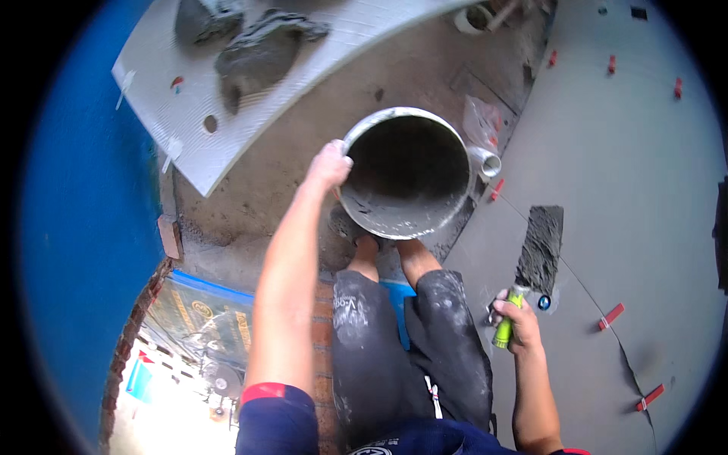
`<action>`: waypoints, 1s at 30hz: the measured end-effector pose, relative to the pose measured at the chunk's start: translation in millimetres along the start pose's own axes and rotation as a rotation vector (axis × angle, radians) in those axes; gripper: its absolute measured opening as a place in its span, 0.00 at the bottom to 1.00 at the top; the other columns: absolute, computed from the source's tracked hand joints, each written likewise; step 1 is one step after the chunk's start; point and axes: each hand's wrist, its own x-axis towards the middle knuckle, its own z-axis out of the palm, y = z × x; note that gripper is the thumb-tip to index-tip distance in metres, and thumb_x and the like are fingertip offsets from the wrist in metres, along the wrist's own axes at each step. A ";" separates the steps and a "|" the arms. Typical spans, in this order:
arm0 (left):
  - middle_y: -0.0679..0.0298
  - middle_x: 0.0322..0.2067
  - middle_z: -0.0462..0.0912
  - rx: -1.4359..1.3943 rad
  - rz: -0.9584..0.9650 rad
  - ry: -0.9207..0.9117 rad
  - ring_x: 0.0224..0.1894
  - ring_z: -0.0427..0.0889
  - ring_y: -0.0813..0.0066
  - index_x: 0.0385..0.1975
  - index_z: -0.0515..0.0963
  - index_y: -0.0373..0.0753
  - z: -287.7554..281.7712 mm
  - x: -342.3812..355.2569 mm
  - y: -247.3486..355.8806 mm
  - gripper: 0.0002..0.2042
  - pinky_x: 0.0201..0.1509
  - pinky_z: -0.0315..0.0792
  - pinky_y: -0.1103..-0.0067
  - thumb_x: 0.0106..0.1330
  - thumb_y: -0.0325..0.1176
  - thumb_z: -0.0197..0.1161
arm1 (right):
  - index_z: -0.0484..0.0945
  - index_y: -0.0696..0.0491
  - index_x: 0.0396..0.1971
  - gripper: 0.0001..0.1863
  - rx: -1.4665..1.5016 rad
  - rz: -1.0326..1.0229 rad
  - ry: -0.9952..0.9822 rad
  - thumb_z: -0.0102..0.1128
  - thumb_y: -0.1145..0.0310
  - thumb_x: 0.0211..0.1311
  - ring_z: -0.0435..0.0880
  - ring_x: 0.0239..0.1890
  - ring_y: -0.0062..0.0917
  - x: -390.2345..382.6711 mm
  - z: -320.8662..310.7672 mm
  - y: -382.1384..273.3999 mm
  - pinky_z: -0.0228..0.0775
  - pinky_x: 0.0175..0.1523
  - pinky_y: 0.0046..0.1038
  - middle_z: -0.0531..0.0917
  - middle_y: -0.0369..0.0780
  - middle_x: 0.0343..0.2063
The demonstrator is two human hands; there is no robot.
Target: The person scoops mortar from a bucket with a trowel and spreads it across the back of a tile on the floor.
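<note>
My left hand (331,165) is closed on the left rim of a large bucket (406,227), which is tilted so that its dark, mortar-smeared inside faces up toward me. Grey wet mortar coats its inner wall; the bottom is in shadow. Off to the right, my right hand (519,322) grips the lime-green handle of a trowel (503,334). Thick grey mortar (540,246) covers the trowel's rectangular blade, which is over the large grey tiles (607,197). The bucket stands in front of my feet, apart from the trowel.
At the upper left lies a white ridged panel (155,114) bearing heaps of mortar (262,61). Red wedges (611,317) sit along the tile joints. A white pipe (485,162) and a clear plastic bag (482,123) are beside the bucket. A blue wall (83,197) rises at left.
</note>
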 end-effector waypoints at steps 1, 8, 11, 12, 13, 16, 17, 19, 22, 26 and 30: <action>0.40 0.49 0.77 -0.025 0.003 -0.016 0.53 0.76 0.44 0.47 0.73 0.31 5.5 0.9 17.0 0.18 0.59 0.70 0.60 0.57 0.32 0.53 | 0.72 0.53 0.37 0.14 0.011 -0.009 0.035 0.67 0.73 0.52 0.76 0.23 0.22 -3.9 -1.5 -2.1 0.70 0.30 0.26 0.76 0.35 0.25; 0.43 0.52 0.75 -0.258 0.043 0.086 0.57 0.73 0.45 0.52 0.72 0.32 20.9 -53.8 -21.7 0.22 0.62 0.67 0.60 0.58 0.35 0.55 | 0.72 0.52 0.31 0.12 -0.168 -0.078 0.116 0.69 0.67 0.54 0.74 0.21 0.21 -43.3 35.1 -26.5 0.68 0.29 0.25 0.75 0.35 0.22; 0.42 0.55 0.72 -0.423 -0.105 0.080 0.60 0.69 0.45 0.54 0.69 0.31 42.9 -101.3 -85.8 0.24 0.64 0.64 0.61 0.57 0.36 0.56 | 0.73 0.52 0.29 0.14 -0.324 -0.134 0.116 0.70 0.62 0.55 0.75 0.21 0.20 -50.7 49.5 -28.6 0.68 0.30 0.25 0.75 0.34 0.21; 0.41 0.56 0.72 -0.525 -0.170 0.022 0.61 0.69 0.45 0.55 0.68 0.30 47.4 -110.2 -83.0 0.26 0.65 0.63 0.61 0.58 0.36 0.57 | 0.73 0.52 0.30 0.14 -0.357 -0.156 0.145 0.70 0.62 0.55 0.75 0.21 0.20 -52.8 45.8 -32.6 0.68 0.30 0.25 0.75 0.34 0.20; 0.41 0.56 0.72 -0.551 -0.227 0.118 0.62 0.69 0.46 0.56 0.68 0.28 62.0 -132.6 -117.8 0.26 0.65 0.63 0.63 0.58 0.35 0.58 | 0.73 0.52 0.30 0.14 -0.364 -0.170 0.133 0.70 0.62 0.55 0.75 0.21 0.20 -54.9 58.0 -30.0 0.68 0.30 0.25 0.75 0.34 0.20; 0.44 0.56 0.74 -0.857 -0.328 0.119 0.60 0.73 0.53 0.58 0.66 0.24 95.1 -174.9 -134.0 0.29 0.65 0.63 0.69 0.58 0.33 0.62 | 0.73 0.52 0.29 0.15 -0.443 -0.193 0.152 0.71 0.61 0.55 0.76 0.22 0.20 -71.4 69.6 -40.3 0.68 0.30 0.25 0.75 0.34 0.20; 0.46 0.56 0.74 -0.962 -0.382 0.141 0.59 0.73 0.56 0.58 0.66 0.25 103.1 -186.6 -135.5 0.28 0.65 0.63 0.71 0.58 0.32 0.63 | 0.73 0.52 0.28 0.15 -0.469 -0.194 0.172 0.71 0.61 0.55 0.76 0.21 0.20 -80.0 76.0 -46.0 0.68 0.29 0.25 0.76 0.34 0.20; 0.50 0.56 0.75 -1.149 -0.489 0.230 0.58 0.73 0.61 0.59 0.66 0.26 116.3 -206.3 -142.1 0.28 0.64 0.63 0.73 0.59 0.32 0.65 | 0.73 0.52 0.28 0.15 -0.495 -0.233 0.168 0.71 0.61 0.55 0.76 0.21 0.20 -85.4 88.7 -58.5 0.69 0.29 0.26 0.76 0.34 0.20; 0.51 0.57 0.74 -1.415 -0.459 0.291 0.58 0.73 0.62 0.61 0.65 0.28 130.9 -227.3 -140.6 0.30 0.64 0.63 0.71 0.61 0.35 0.65 | 0.73 0.53 0.27 0.16 -0.769 -0.375 0.252 0.69 0.58 0.57 0.77 0.22 0.19 -95.9 107.8 -106.4 0.71 0.28 0.28 0.76 0.35 0.20; 0.56 0.44 0.79 -1.324 -0.598 0.244 0.43 0.76 0.70 0.61 0.65 0.28 115.4 -269.1 -149.2 0.29 0.52 0.70 0.73 0.62 0.36 0.63 | 0.72 0.58 0.29 0.21 -1.118 -0.571 0.362 0.61 0.52 0.64 0.79 0.21 0.19 -90.7 139.8 -191.6 0.72 0.26 0.27 0.77 0.37 0.21; 0.55 0.42 0.79 -1.201 -0.676 0.331 0.38 0.76 0.70 0.52 0.74 0.28 98.2 -310.7 -174.2 0.22 0.44 0.71 0.75 0.63 0.36 0.60 | 0.69 0.59 0.38 0.23 -1.188 -0.767 0.232 0.53 0.51 0.69 0.83 0.24 0.32 -68.7 183.2 -308.3 0.75 0.30 0.35 0.81 0.44 0.25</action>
